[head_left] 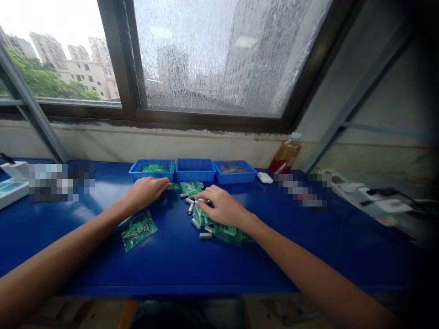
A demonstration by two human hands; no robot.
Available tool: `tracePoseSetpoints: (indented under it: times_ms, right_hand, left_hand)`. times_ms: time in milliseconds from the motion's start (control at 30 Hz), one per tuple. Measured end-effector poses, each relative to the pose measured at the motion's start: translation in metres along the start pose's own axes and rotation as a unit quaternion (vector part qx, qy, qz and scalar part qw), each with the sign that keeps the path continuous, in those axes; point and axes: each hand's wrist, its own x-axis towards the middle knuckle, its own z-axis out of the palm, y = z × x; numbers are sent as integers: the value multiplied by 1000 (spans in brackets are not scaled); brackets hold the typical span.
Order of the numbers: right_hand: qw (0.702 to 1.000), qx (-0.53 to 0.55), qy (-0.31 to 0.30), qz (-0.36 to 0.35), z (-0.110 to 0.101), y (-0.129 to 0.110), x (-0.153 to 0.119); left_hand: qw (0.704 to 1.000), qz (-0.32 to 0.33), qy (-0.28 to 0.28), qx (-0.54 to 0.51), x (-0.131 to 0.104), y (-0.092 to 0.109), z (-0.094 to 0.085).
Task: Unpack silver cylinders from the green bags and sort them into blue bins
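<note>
My left hand (150, 189) is closed in a pinch in front of the left blue bin, its fingertips on the edge of a small green plastic packet (176, 186). Over a loose heap, my right hand (222, 206) is curled, thumb and fingers together around a small silver-white piece (199, 200). Similar short silver-white pieces (206, 236) lie beneath and in front of it, among green clear-plastic bags (228, 233). Another green bag (192, 188) lies just beyond the right fingers. Close to my left forearm rests a flat green bag (139, 230) with several small pieces inside.
Three blue bins stand along the wall: the left bin (134, 175) holds green bags, the middle bin (195, 175) shows its bare inside, the right bin (252, 176) holds dark thin items. Rightward are a white case (265, 177), a bottle (285, 155) and power strips (363, 196).
</note>
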Motion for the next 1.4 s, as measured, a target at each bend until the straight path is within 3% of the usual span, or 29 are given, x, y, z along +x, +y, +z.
tracePoseSetpoints:
  times_ms: [100, 200, 300, 367, 433, 533, 633, 733, 800, 833, 900, 1000, 1100, 1167, 1267, 1400]
  right_hand:
    - [999, 44, 22, 22, -2, -4, 2]
    - [977, 191, 35, 87, -1, -11, 6]
    - [901, 395, 39, 175, 5, -20, 10]
    - [851, 476, 56, 213, 8, -24, 11]
    - [836, 491, 85, 229, 9, -24, 10]
    - [877, 400, 159, 216, 7, -19, 8]
    - [935, 223, 240, 133, 4, -15, 6]
    - [964, 87, 249, 6, 6, -18, 7]
    - [971, 26, 230, -51, 8, -23, 9]
    - [973, 4, 221, -64, 8, -25, 11]
    - [976, 4, 211, -49, 8, -29, 16]
    - [972, 171, 153, 52, 4, -31, 27]
    - [908, 381, 67, 160, 3, -31, 32]
    - [896, 396, 85, 179, 5, -29, 29]
    - [951, 238, 170, 102, 12, -24, 18]
    - [977, 54, 208, -14, 17, -23, 8]
  left_hand:
    - [996, -25, 87, 2, -3, 9, -8]
    - [983, -19, 167, -70, -9, 25, -15]
    - [968, 62, 184, -159, -15, 43, -15]
    - [955, 134, 184, -192, -18, 52, -12]
    - [946, 178, 173, -206, -19, 59, -9]
    - [949, 166, 136, -233, -17, 62, -8]
    - [935, 43, 79, -342, -14, 60, -11]
    - [845, -109, -2, -523, -12, 57, -15]
    - [788, -146, -26, -598, -12, 55, -18]
    - [779, -145, -17, -609, -12, 55, -19]
    - [810, -130, 54, -570, -14, 54, -20]
    - [903, -42, 206, -375, -17, 53, -19]
    - [936, 104, 251, -224, -20, 54, -15]
    - [941, 150, 220, -208, -21, 57, -14]
    - [937, 70, 145, -309, -22, 66, -17]
    - [838, -99, 59, -533, -22, 72, -22]
